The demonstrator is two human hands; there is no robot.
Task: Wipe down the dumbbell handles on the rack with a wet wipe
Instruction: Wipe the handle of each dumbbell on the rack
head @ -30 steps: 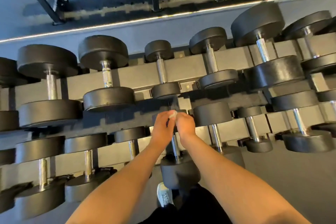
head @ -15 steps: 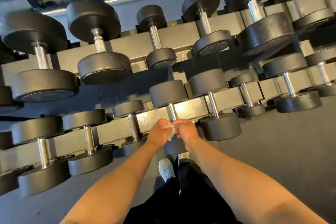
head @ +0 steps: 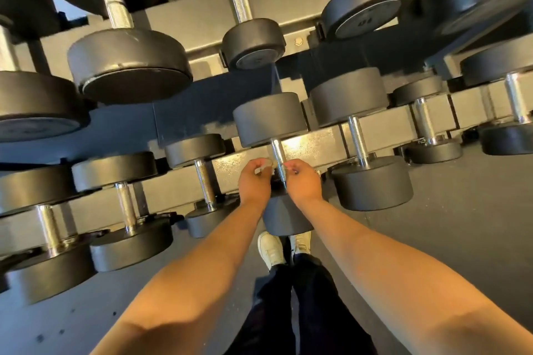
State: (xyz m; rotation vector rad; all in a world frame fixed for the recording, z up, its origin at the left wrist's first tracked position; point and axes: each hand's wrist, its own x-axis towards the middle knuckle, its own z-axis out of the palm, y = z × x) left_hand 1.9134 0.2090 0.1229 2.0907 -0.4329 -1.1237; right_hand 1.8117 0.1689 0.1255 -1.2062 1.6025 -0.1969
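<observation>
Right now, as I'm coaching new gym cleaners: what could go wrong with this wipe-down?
1. The dumbbell's front head sits seemingly right above the white shoes; if pulling on the handle dislodges it, it could land on toes.
2. The left hand and right hand pinch the wet wipe low on the handle, and only scraps of it show at the fingers, so the bare upper handle may go unwiped.

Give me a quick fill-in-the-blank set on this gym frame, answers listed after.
1. The left hand and right hand pinch a wet wipe at the chrome ___ of a dumbbell.
2. That dumbbell rests on a ___.
3. The person's shoes are ___.
Answers: handle; rack; white.
</observation>
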